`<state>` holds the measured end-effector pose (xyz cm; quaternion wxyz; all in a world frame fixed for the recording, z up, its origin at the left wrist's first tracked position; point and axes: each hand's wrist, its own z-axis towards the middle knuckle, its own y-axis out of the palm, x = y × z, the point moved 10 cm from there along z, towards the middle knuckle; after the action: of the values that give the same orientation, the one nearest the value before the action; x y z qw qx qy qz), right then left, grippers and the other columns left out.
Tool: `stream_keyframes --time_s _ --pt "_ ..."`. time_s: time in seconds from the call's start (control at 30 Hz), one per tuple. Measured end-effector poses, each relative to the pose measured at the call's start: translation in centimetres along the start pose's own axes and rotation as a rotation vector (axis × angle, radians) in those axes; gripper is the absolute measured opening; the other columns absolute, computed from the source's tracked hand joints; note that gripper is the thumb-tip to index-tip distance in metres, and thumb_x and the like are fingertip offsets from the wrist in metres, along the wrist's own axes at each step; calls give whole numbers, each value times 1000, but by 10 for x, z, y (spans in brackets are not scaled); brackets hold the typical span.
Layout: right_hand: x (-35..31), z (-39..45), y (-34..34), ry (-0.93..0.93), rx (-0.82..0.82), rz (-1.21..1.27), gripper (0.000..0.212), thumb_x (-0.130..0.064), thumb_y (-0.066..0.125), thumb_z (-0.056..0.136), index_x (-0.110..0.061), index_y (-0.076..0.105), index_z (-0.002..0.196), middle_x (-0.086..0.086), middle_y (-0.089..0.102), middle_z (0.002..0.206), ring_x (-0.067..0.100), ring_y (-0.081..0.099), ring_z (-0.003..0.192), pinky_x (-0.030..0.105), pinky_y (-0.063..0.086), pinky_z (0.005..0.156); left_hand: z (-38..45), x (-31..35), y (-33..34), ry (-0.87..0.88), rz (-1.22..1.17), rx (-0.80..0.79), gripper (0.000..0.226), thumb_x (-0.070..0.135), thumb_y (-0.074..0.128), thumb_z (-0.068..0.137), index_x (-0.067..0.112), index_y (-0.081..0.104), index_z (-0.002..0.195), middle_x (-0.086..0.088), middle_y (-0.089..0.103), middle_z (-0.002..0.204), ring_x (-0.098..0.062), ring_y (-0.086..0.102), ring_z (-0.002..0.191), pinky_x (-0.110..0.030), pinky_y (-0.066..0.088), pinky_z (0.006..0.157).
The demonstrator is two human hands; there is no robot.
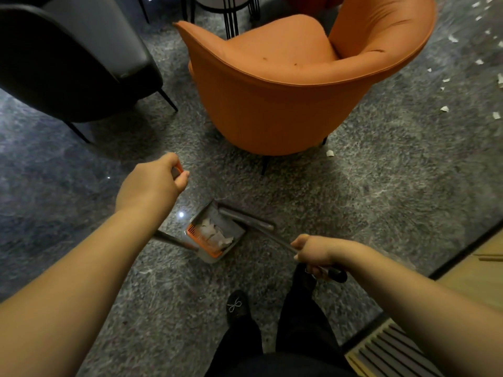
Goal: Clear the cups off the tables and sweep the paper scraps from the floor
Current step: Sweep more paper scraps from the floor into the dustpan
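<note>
White paper scraps (pixel 215 235) lie heaped inside a grey dustpan (pixel 217 235) with an orange comb edge, which sits on the speckled grey floor (pixel 381 186) just in front of the person's feet, near the centre of the view. More loose scraps (pixel 446 108) are scattered on the floor toward 2 o'clock from the pan, well apart from it, with one piece (pixel 330 153) lying just beside the base of the orange armchair (pixel 285 85).

The left hand (pixel 155 183) is curled round the orange-tipped top of the dustpan's long handle (pixel 177 170), at about 10 o'clock from the pan. The right hand (pixel 313 250) grips a grey broom handle (pixel 283 242) at 4 o'clock; the black end of that handle pokes out behind the fist. The broom head (pixel 245 219) seems to rest against the pan's far rim, though the blur makes the contact hard to judge.

The orange armchair stands at 12 o'clock. A black chair (pixel 68 77) stands at 10 o'clock, and the thin black legs of a round bench (pixel 231 17) show beyond the armchair. A black shoe (pixel 236 306) and dark trousers appear at 6 o'clock.
</note>
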<state>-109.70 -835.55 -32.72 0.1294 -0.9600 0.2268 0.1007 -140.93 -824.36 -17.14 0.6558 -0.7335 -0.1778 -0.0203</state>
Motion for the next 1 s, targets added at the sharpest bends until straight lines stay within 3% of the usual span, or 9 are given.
stream_keyframes --time_s 0.2,0.43,0.73,1.0 --pt "8 -21 14 -11 -24 335 45 -13 46 100 -18 35 143 5 45 63 7 43 33 17 34 37 -8 -6 -3 2 -25 9 20 43 58 94 28 51 83 5 52 66 -15 48 59 -26 30 47" --pt "14 -39 21 -38 39 423 43 -11 44 100 -19 37 142 6 45 63 6 43 32 16 34 36 -15 0 -7 87 -76 -14 19 43 62 91 29 53 82 4 55 70 -14 51 63 -28 39 50" --pt "59 -64 -1 0 197 582 43 -12 47 99 -19 42 141 5 48 62 7 45 35 15 34 35 -16 60 -12 255 -126 -22 20 43 62 91 33 50 80 10 57 67 -11 56 61 -38 55 55" --pt "133 -82 -21 122 314 969 34 -13 41 101 -26 45 132 4 42 52 7 38 28 11 32 37 -13 153 3 430 -174 -50 18 42 61 92 34 50 82 10 55 68 -12 53 57 -26 42 45"
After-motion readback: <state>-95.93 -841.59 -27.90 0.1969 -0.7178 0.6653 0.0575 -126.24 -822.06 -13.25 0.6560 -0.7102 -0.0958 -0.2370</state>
